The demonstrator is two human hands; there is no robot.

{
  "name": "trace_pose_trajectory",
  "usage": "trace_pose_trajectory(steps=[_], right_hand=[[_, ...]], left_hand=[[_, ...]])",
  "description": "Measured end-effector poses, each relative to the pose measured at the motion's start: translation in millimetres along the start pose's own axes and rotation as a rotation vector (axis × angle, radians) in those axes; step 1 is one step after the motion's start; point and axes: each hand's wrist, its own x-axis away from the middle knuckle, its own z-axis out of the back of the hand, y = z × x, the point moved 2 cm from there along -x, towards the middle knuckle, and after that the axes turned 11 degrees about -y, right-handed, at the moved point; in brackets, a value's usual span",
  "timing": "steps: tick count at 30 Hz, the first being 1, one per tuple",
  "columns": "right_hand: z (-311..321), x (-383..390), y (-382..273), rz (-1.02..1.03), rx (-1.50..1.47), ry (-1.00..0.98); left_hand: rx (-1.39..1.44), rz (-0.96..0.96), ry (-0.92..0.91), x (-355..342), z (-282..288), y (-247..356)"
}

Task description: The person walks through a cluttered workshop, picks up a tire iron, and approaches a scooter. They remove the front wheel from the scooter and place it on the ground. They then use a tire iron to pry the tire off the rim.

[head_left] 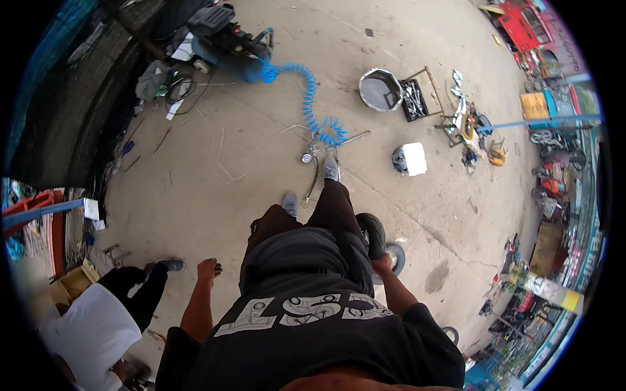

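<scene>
My right hand is at my right side, against a small black-tyred wheel, its fingers closed on it and partly hidden. A grey round disc shows just beyond that hand; whether it joins the wheel I cannot tell. My left hand hangs out to the left with its fingers curled and nothing visible in them. Ahead of my shoes, a blue coiled air hose runs from a compressor to the floor, where a round gauge lies beside metal rods.
A person in a white shirt is at lower left. Ahead to the right are a basin of dark liquid, a black tool crate and a white-topped container. A small stand with tools lies farther right. Dark sheeting borders the left.
</scene>
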Motion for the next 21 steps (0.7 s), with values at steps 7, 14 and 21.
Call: trace_pose_trajectory(steps=[7, 14, 21], right_hand=[[-14, -102, 14, 0.241, 0.063, -0.124], [40, -69, -54, 0.264, 0.276, -0.166], [78, -59, -61, 0.268, 0.322, -0.147]], left_hand=[[0.074, 0.103, 0.067, 11, -28, -38], [0.072, 0.009, 0.069, 0, -52, 5], [0.107, -0.113, 0.133, 23, -75, 26]])
